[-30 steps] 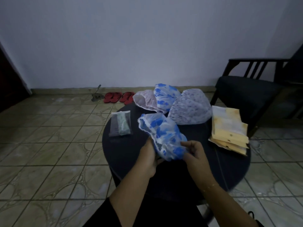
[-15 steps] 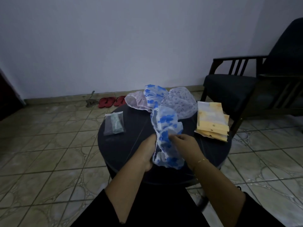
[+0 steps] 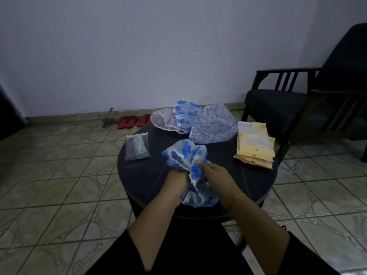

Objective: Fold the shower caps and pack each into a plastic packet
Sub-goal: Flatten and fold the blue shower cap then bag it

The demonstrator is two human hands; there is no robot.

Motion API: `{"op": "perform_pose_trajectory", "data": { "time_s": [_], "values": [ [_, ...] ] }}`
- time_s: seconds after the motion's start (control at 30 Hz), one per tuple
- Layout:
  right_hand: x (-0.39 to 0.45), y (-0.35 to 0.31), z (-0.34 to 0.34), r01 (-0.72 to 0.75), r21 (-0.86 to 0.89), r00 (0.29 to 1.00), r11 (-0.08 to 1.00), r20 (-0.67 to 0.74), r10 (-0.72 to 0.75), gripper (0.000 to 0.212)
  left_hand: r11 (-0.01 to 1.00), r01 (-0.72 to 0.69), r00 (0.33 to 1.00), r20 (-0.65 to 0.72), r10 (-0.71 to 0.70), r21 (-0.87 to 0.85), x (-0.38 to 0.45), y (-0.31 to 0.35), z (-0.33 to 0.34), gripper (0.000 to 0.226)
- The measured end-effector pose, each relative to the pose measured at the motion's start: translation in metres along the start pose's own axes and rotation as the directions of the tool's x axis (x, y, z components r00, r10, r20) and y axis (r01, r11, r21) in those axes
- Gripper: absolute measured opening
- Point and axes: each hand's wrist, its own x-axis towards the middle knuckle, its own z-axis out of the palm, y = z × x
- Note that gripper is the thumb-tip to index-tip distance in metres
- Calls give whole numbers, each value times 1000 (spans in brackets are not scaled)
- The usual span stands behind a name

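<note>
Both hands up over the near edge of the round dark table (image 3: 139,175), working one blue-and-white shower cap (image 3: 188,155). Left hand (image 3: 175,184) has fingers curled round the cap's bunched lower half, gripping it tight; the ruffled elastic edge spills out below the fist. Right hand (image 3: 216,175) pinches the cap's upper fold between thumb and fingertips, thin gold bracelet (image 3: 238,195) on that wrist. Cap is held just above the tabletop, crumpled, top part fanned open toward the far side. Left of it on the table: a clear plastic packet (image 3: 137,146) with something greenish already inside, lying flat. Right side: a stack of empty packets (image 3: 255,146) with yellow-orange card backs, fanned slightly, near the table rim. Far edge of table: three more caps touching each other in a row: pink cap (image 3: 165,121), second blue-print cap (image 3: 185,114), white cap with small dark print (image 3: 215,124). Beyond the table on the tiled floor: red sandals (image 3: 133,121) against the wall skirting. Dark armchair (image 3: 297,100) off to the right.
</note>
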Motion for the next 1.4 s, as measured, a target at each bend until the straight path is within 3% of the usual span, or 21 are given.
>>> {"op": "perform_pose_trajectory", "data": {
  "time_s": [0.1,0.2,0.4,0.53,0.6,0.67,0.77,0.83,0.9,0.93,1.0,1.03,1.13,1.2,1.27,1.4],
  "values": [
    [4,6,1,59,-28,996,998,-60,-60,45,986,-69,997,-33,75,153,-1,-2,0,18],
    [8,6,-3,90,-86,987,992,-129,-101,42,979,-83,996,-25,89,185,1,-3,-4,16],
    [10,9,-40,44,-119,946,992,-316,-79,33,992,129,991,26,-129,-3,4,-2,-42,13],
    [11,14,-67,-20,-173,924,985,-378,-48,32,985,170,981,-98,-167,24,10,-7,-72,16],
    [15,18,-76,-63,-326,925,943,-374,-68,33,983,176,972,-170,-164,57,12,-9,-81,20],
    [19,24,-81,-113,-466,916,877,-392,-91,39,978,173,957,-256,-138,119,14,-12,-89,24],
    [23,34,-90,-196,-542,905,817,-421,-62,43,933,179,926,-374,-53,311,12,-13,-98,25],
    [24,38,-93,-243,-574,911,782,-411,-19,40,820,172,921,-384,62,546,13,-16,-101,23],
    [28,40,-91,-254,-584,914,771,-405,-5,37,658,100,929,-307,207,746,13,-21,-99,11],
    [29,39,-87,-250,-581,913,774,-409,-12,37,594,51,933,-251,259,803,12,-23,-97,14],
    [30,38,-81,-202,-530,919,823,-393,-28,39,466,-112,935,-67,350,878,12,-27,-92,62],
    [29,36,-77,-162,-471,925,867,-377,-33,41,412,-203,925,35,378,888,10,-25,-90,74],
    [26,30,-70,-20,-78,972,997,-235,1,38,358,-353,905,218,364,864,6,-17,-77,71],
    [25,29,-67,-16,162,991,987,-126,37,32,398,-292,927,154,343,870,4,-13,-71,47],
    [29,32,-64,-62,160,992,985,-95,78,49,421,-223,916,41,399,879,1,-8,-65,20],
    [27,31,-57,-46,10,990,999,-130,47,41,341,-87,832,-120,542,936,1,8,-57,42]
  ]
}}
